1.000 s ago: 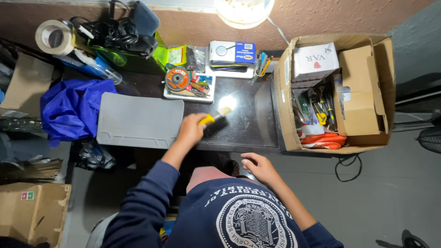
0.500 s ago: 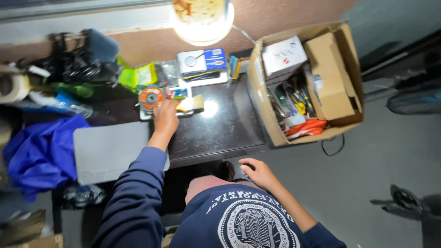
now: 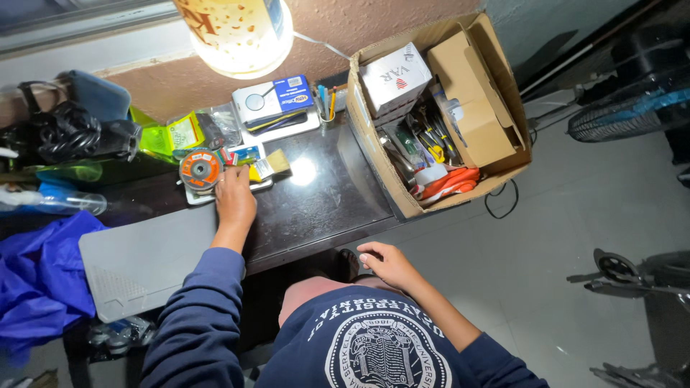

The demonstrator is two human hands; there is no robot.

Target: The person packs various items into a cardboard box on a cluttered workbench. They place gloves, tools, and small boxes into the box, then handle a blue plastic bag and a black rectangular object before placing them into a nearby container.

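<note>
Dark glossy desk (image 3: 323, 208), lamp glare on top. Cardboard box (image 3: 503, 154) at desk's right end, tools and orange cloth inside. Grey ribbed mat (image 3: 144, 259) on left. Left hand (image 3: 234, 201) stretched forward onto small tray (image 3: 260, 187), fingers on yellow-handled paintbrush (image 3: 267, 167); grasping or only touching, cannot tell. Brush's long axis runs left-right, bristles pointing right, away from hand. Orange abrasive disc (image 3: 200, 171) just left of it. Right hand (image 3: 384, 264) near lap, loosely curled, holding nothing.
</note>
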